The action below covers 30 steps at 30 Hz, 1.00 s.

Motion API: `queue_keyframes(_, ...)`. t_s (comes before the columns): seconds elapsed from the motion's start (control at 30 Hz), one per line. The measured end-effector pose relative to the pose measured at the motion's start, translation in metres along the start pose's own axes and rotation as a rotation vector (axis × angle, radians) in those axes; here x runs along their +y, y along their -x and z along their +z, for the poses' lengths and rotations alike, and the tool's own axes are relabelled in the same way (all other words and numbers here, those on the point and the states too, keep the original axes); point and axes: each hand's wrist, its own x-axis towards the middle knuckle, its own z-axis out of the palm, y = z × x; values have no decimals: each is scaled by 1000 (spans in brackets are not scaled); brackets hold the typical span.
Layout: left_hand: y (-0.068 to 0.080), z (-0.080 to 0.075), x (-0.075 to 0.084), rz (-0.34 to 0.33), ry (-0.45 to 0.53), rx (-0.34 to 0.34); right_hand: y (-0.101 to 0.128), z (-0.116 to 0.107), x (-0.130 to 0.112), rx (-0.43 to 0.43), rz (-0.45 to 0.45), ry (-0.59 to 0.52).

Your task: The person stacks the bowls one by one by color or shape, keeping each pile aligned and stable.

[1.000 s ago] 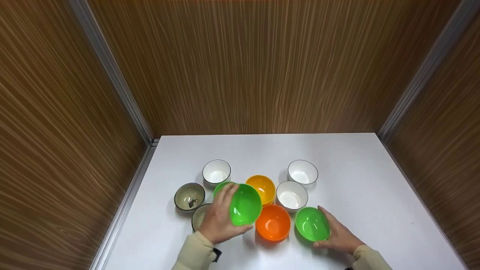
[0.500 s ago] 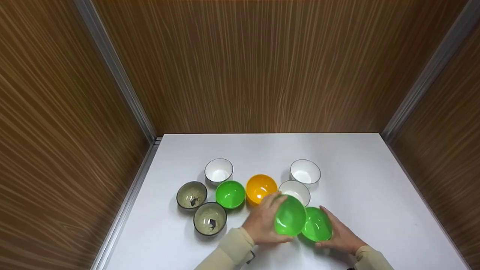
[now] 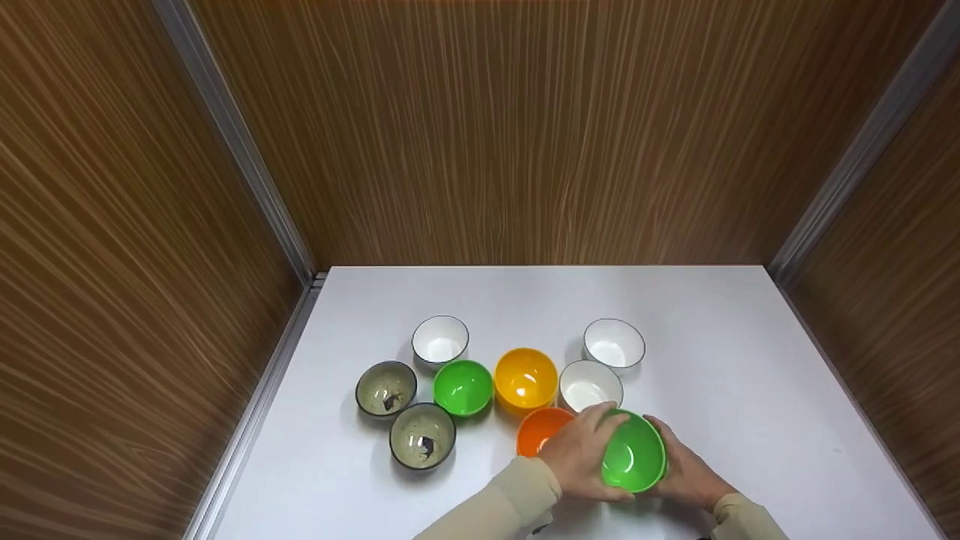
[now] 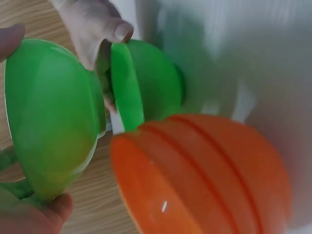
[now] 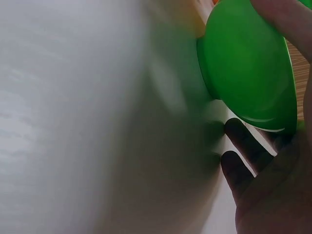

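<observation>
Left hand (image 3: 581,454) reaching across from the lower left, fingers curled round the near-left side of a green bowl (image 3: 634,455), thumb over its rim; right hand (image 3: 686,472) cupped against the same stack from the right, fingers spread along the outer wall; both wrists low over the white table (image 3: 750,360), beige sleeves (image 3: 495,502) showing. In the left wrist view, two green bowls close together: one held green bowl (image 4: 51,114) tilted, mouth turned sideways, entering a second green bowl (image 4: 146,85) gripped by the right hand (image 4: 95,27), an orange bowl (image 4: 204,175) just beside them. Held bowls near the table's front edge, right of centre, mouths up and slightly toward the camera in the head view. Counted outward: one orange bowl (image 3: 541,430) touching the left hand's far side; one yellow bowl (image 3: 525,377); one more green bowl (image 3: 463,386); three white bowls (image 3: 590,384); two speckled grey bowls (image 3: 422,436) at the left.
</observation>
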Motion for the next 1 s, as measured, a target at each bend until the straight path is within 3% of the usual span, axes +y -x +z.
queue_keyframes(0.17, -10, 12, 4, -14, -129, 3, 1, -1, -1, 8, -42, -18)
queue_keyframes(0.3, -17, 19, 7, -45, -176, -23, 2, -1, -3, 2, -22, -39)
queue_keyframes(0.7, -30, 28, 5, -197, -122, -190, 3, 0, -1, 31, -24, -5)
queue_keyframes(1.0, -36, 35, 7, -182, -202, -246, 2, 0, 0, 39, -24, -6)
